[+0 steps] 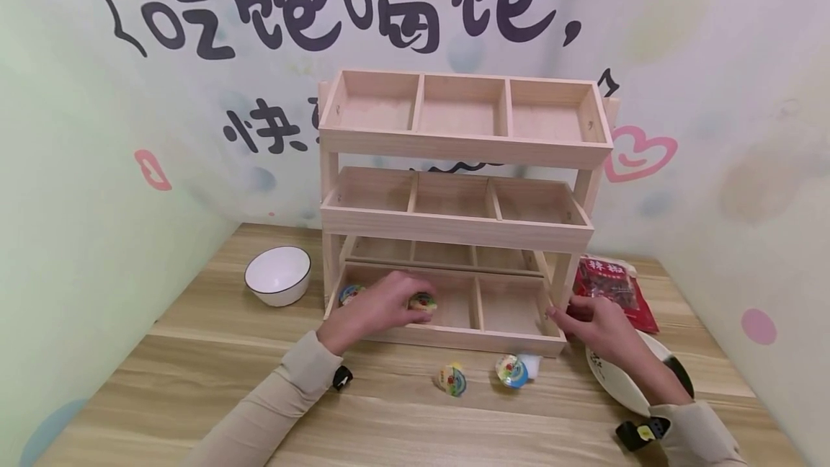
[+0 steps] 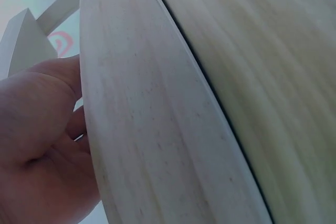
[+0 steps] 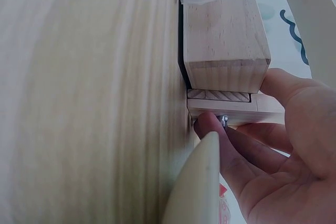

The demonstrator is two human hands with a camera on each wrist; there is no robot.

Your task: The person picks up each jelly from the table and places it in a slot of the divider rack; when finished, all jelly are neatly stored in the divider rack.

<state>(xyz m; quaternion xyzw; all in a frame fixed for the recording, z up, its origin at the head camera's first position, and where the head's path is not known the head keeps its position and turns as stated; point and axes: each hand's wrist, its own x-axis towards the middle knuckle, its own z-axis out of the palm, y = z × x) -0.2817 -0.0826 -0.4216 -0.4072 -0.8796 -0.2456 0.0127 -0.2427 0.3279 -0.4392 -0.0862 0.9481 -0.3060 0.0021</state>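
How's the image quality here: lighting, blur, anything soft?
Head view: even light, wooden rack and wall lettering clear, print on the cup lids too fine to read; left wrist view: hazy, grain of the tabletop smeared; right wrist view: tabletop soft too, rack's corner grain crisper.

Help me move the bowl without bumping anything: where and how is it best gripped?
Probably pinch the left side of the rim of the bowl, coming down from the front left. It stands upright with its mouth open upward, so the rim can be taken from inside and outside. The rack stands close on its right, with the wall behind.
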